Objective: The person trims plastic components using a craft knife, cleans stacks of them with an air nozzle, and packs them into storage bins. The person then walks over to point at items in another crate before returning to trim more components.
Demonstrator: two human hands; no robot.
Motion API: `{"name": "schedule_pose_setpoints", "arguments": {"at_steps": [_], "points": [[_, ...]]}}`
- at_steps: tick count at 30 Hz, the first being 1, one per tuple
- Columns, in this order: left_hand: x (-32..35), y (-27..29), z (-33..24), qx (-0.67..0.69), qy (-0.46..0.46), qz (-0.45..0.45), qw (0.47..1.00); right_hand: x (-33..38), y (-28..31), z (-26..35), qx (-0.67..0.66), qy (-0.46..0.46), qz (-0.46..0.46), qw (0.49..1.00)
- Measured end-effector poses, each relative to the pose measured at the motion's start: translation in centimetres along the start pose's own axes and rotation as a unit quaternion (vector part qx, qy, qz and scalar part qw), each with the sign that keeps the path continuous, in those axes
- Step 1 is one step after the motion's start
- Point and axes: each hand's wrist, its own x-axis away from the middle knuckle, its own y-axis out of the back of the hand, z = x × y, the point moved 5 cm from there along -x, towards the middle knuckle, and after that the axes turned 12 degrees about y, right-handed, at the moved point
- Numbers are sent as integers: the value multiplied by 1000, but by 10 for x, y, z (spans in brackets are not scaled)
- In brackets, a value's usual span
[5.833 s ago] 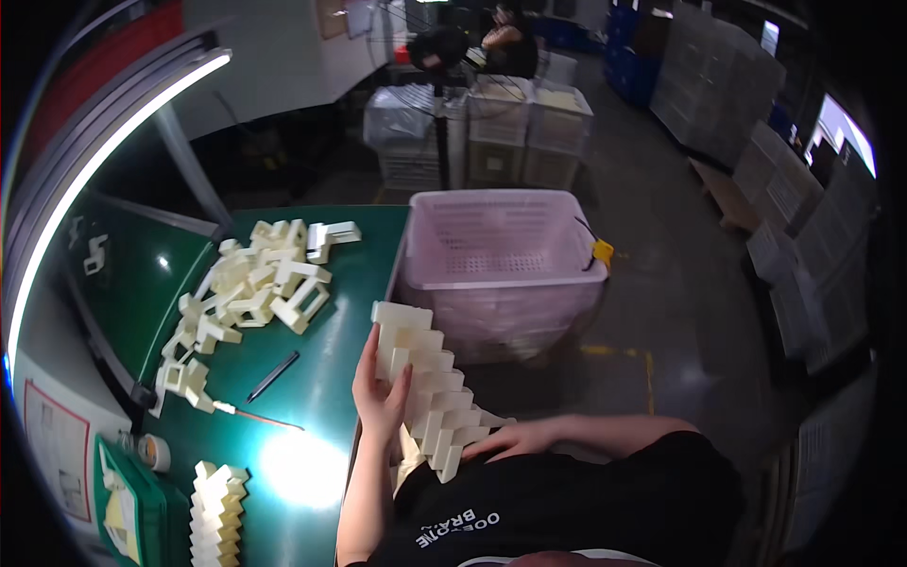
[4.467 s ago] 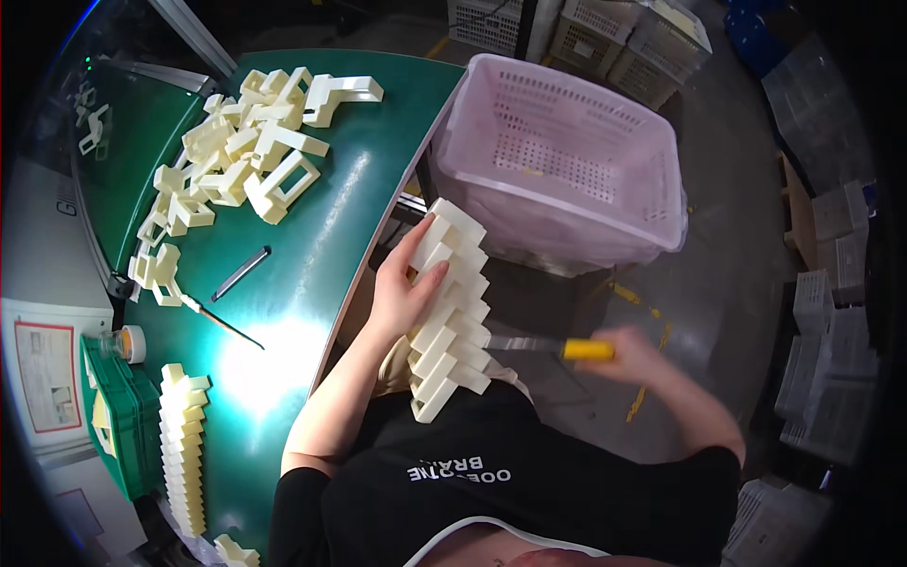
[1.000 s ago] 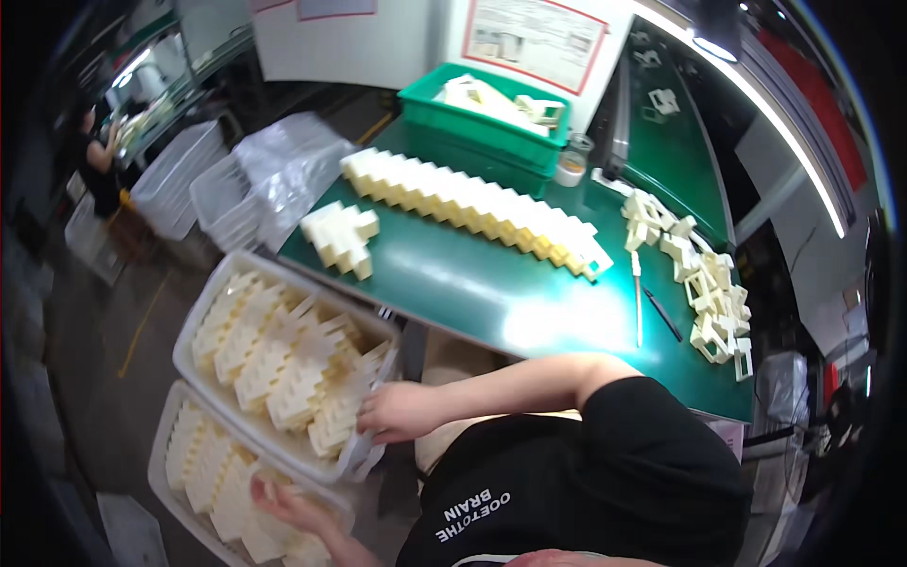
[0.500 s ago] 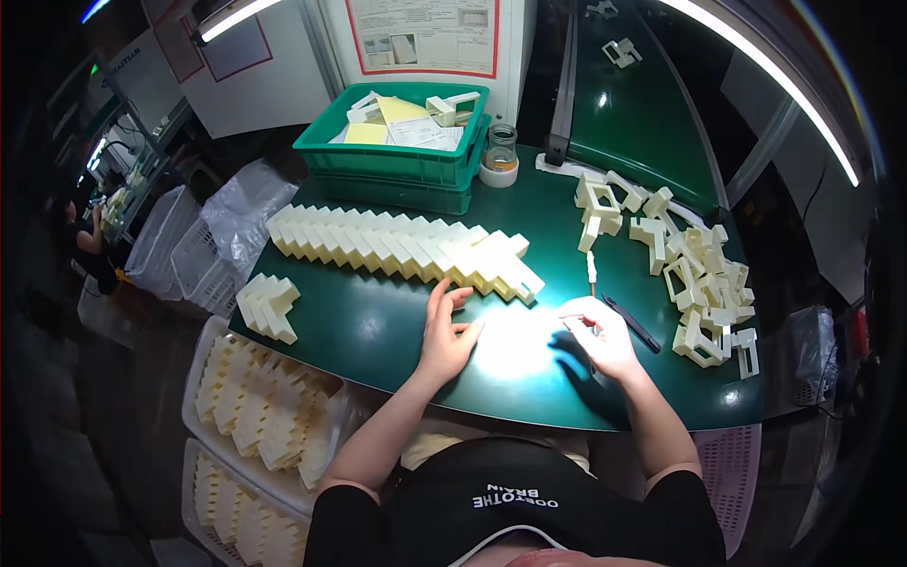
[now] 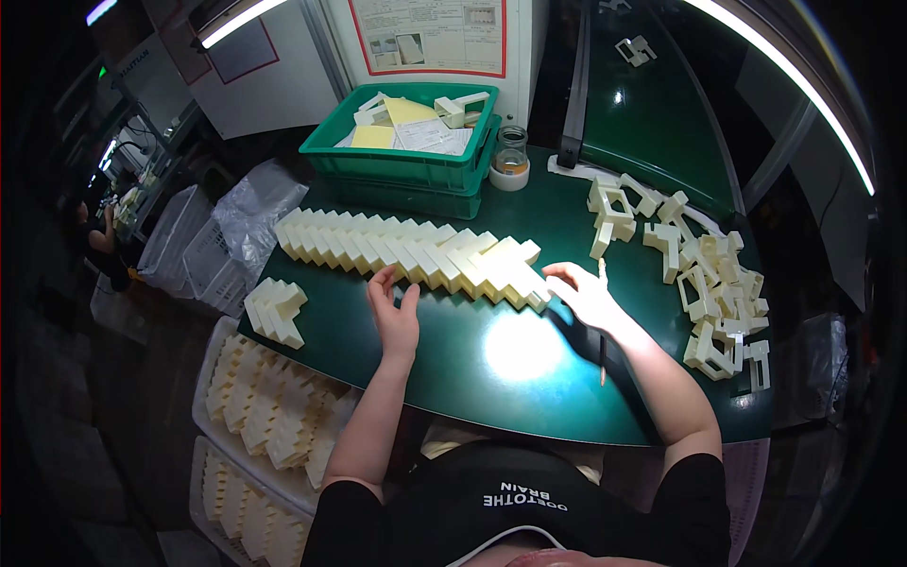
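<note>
A long row of cream plastic parts (image 5: 406, 248), nested against each other in a zigzag, lies across the green table (image 5: 453, 378). My left hand (image 5: 395, 317) is at the row's near side, thumb and fingers apart, nothing between them. At the row's right end is my right hand (image 5: 588, 298), its fingers bent and parted beside the last parts; contact is unclear. A thin dark stick (image 5: 603, 364) shows under the right wrist, its middle covered by the hand. A shorter stack of cream parts (image 5: 275, 312) sits at the left.
Loose cream parts (image 5: 713, 293) lie piled on the right. Stacked green bins (image 5: 397, 168) with papers and parts stand behind the row, next to a glass jar (image 5: 511, 161). White tubs (image 5: 215, 397) full of cream parts stand below the table's left edge.
My left hand has moved left along the row. My right hand has moved forward and left to the row's end. The black pen is now out of sight. The view has shifted slightly.
</note>
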Motion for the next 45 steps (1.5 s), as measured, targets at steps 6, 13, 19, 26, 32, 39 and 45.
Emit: {"name": "schedule_pose_setpoints", "arguments": {"at_steps": [6,13,19,26,32,39,45], "points": [[-12,-25,1,22,71,61,995,-35,-28,-5,-44,-3,102,994],[53,-85,-39,150,-11,241,959,134,-11,42,-153,0,-88,984],[171,-165,-66,153,-14,472,868,315,-73,93,-69,-116,-193,972],[317,-229,-59,147,34,706,692,419,-143,96,-24,-166,-215,962],[388,-252,-40,35,-133,775,617,665,-83,88,74,-227,-722,650],[405,-271,-22,-22,-16,809,587,909,-84,23,163,-345,-813,439],[413,-276,-15,-54,-37,807,586,969,-103,-14,97,-383,-833,387]]}}
